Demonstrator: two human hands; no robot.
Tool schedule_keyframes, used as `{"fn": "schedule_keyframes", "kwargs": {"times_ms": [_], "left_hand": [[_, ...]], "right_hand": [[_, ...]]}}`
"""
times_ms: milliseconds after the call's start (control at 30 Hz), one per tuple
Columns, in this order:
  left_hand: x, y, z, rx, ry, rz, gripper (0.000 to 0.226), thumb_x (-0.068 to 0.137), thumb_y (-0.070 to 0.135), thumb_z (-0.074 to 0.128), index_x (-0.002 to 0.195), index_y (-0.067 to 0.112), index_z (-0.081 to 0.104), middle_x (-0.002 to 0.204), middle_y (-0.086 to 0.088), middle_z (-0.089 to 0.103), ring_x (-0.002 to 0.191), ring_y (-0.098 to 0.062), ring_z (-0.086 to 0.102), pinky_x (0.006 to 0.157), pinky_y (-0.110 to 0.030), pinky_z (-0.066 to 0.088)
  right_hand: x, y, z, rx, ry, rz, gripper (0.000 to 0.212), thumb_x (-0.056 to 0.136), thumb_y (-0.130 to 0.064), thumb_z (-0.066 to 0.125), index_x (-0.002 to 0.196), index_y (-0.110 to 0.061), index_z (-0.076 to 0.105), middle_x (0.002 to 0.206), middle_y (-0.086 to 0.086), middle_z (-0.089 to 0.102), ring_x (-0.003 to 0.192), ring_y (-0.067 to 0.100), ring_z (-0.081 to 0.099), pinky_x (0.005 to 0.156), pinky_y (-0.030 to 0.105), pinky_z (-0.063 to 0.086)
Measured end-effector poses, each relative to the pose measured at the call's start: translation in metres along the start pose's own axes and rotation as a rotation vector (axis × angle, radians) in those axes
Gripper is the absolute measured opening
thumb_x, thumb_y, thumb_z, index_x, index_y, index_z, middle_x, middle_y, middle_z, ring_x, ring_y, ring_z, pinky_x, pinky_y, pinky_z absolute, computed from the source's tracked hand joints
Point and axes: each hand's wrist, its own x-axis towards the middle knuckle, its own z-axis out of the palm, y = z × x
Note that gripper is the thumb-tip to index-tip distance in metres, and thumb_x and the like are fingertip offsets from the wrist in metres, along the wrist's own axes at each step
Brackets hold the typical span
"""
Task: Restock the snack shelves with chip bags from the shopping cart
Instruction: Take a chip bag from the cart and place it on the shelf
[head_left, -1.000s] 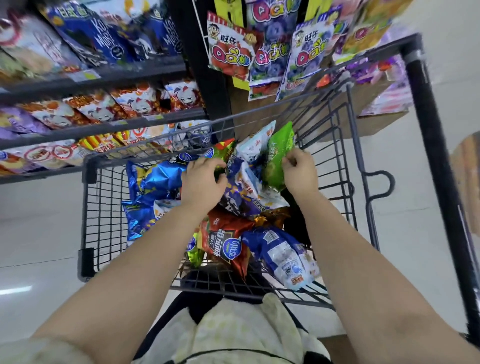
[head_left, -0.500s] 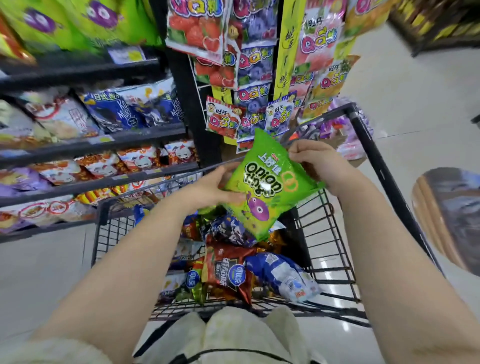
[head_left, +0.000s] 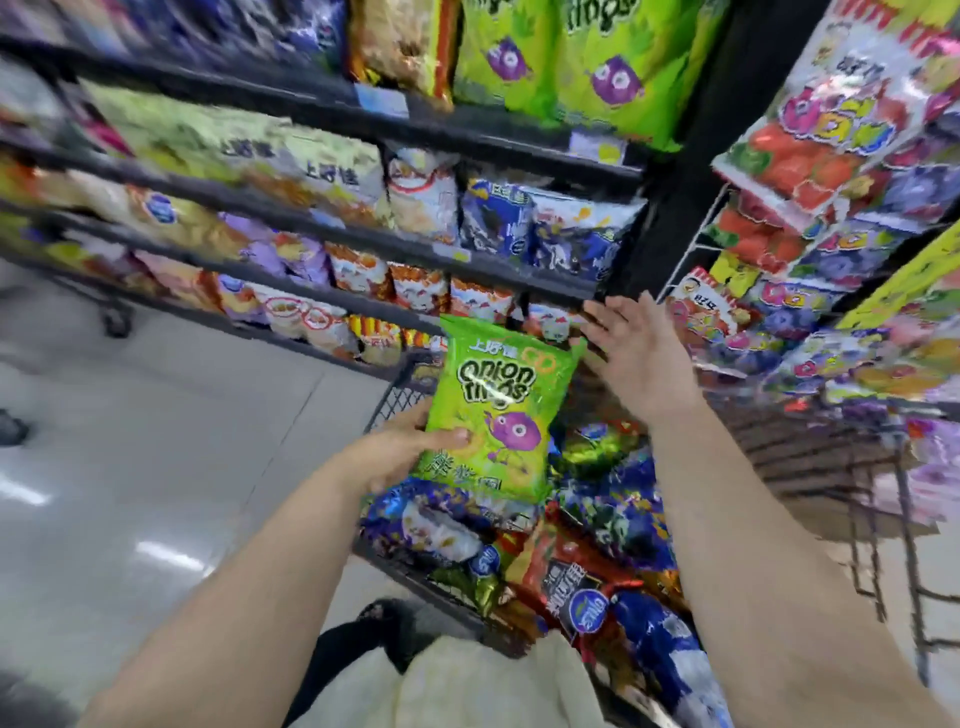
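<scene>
**While the cart holds a heap, one onion rings bag is out and in hand**

As the head view shows, the left hand (head_left: 400, 452) grips a green onion rings bag (head_left: 498, 410) by its lower left edge. The thumb lies on the front and the fingers (head_left: 415, 415) are curled behind it. The bag stands upright in the air above the shopping cart (head_left: 400, 397), clear of the pile and not yet on any shelf. The right hand (head_left: 634, 358) is just beside the bag's upper right corner, fingers straight and spread, holding nothing. Blur hides whether it touches the corner.

Below the bag, a heap of chip bags (head_left: 597, 519) in blue, red and purple fills the cart, so most of the restocking looks undone. The snack shelves (head_left: 467, 124) rise behind the cart, already well lined with packets. Matching green bags (head_left: 571, 67) sit on the top tier at the upper right, the likely home for this one. What is left, as I judge it, is to shelve this bag and then work through the whole pile.
</scene>
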Motion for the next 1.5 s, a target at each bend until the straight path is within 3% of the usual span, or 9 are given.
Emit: {"fn": "schedule_keyframes", "kwargs": {"times_ms": [167,333,500,733,867,1000,1133,1400,1500], "left_hand": [[-0.047,-0.027,-0.064,-0.382,0.287,0.056,0.045,0.074,0.021,0.068,0.117,0.009,0.061,0.098,-0.007,0.075,0.085,-0.020,0.073,0.069,-0.032,0.060],[-0.089,-0.040,-0.145,-0.483,0.503,0.068,0.064,0.075,0.025,0.071,0.134,0.009,0.050,0.123,-0.016,0.066,0.111,-0.032,0.063,0.101,-0.051,0.047],[-0.135,-0.040,-0.247,-0.498,0.534,0.132,0.065,0.072,0.027,0.071,0.132,0.011,0.053,0.118,-0.014,0.068,0.097,-0.026,0.068,0.089,-0.041,0.055],[-0.206,-0.016,-0.416,-0.463,0.544,0.174,0.054,0.085,0.012,0.065,0.136,0.009,0.049,0.129,-0.017,0.062,0.113,-0.032,0.061,0.099,-0.047,0.049],[-0.236,0.018,-0.487,-0.432,0.557,0.238,0.070,0.073,0.013,0.072,0.138,0.012,0.045,0.126,-0.017,0.064,0.111,-0.032,0.063,0.098,-0.047,0.049],[-0.253,0.074,-0.551,-0.347,0.576,0.333,0.052,0.085,0.006,0.068,0.132,0.017,0.051,0.113,-0.008,0.069,0.092,-0.022,0.068,0.080,-0.036,0.057],[-0.255,0.149,-0.595,-0.226,0.594,0.382,0.044,0.086,0.020,0.071,0.126,0.021,0.054,0.112,-0.003,0.070,0.096,-0.023,0.067,0.074,-0.038,0.058],[-0.251,0.341,-0.669,-0.113,0.627,0.610,0.044,0.078,0.029,0.078,0.115,0.029,0.054,0.108,-0.001,0.072,0.099,-0.020,0.068,0.087,-0.046,0.055],[-0.246,0.413,-0.683,-0.082,0.604,0.719,0.028,0.085,0.023,0.072,0.106,0.029,0.055,0.074,0.008,0.069,0.069,-0.008,0.066,0.072,-0.038,0.059]], "right_hand": [[0.023,0.126,0.071,-0.388,-0.132,0.347,0.035,0.098,-0.033,0.050,0.129,-0.018,0.053,0.112,0.005,0.065,0.081,0.018,0.065,0.070,0.032,0.054],[0.034,0.211,0.158,-0.615,-0.267,0.411,0.056,0.086,-0.011,0.069,0.131,-0.021,0.037,0.125,0.012,0.061,0.101,0.028,0.067,0.087,0.047,0.055],[0.058,0.275,0.259,-0.697,-0.300,0.384,0.081,0.075,-0.015,0.077,0.144,-0.013,0.035,0.132,0.019,0.056,0.112,0.036,0.062,0.099,0.056,0.047],[0.097,0.363,0.414,-0.658,-0.333,0.289,0.063,0.076,-0.014,0.078,0.133,-0.013,0.051,0.124,0.012,0.065,0.107,0.031,0.066,0.096,0.051,0.051],[0.115,0.372,0.487,-0.607,-0.397,0.230,0.043,0.076,-0.018,0.075,0.117,-0.016,0.063,0.108,0.007,0.073,0.094,0.025,0.071,0.075,0.035,0.058],[0.142,0.349,0.563,-0.598,-0.371,0.117,0.044,0.079,-0.020,0.075,0.120,-0.014,0.060,0.103,0.006,0.075,0.091,0.024,0.072,0.073,0.035,0.058],[0.175,0.307,0.634,-0.614,-0.407,-0.031,0.043,0.082,-0.015,0.073,0.122,-0.007,0.058,0.106,0.009,0.073,0.084,0.020,0.072,0.069,0.030,0.058],[0.247,0.199,0.778,-0.532,-0.488,-0.354,0.053,0.081,-0.015,0.076,0.129,-0.007,0.054,0.118,0.012,0.069,0.109,0.031,0.065,0.100,0.047,0.049],[0.268,0.154,0.824,-0.516,-0.525,-0.474,0.051,0.079,-0.018,0.078,0.124,-0.008,0.056,0.115,0.011,0.070,0.105,0.031,0.067,0.095,0.050,0.051]]}}
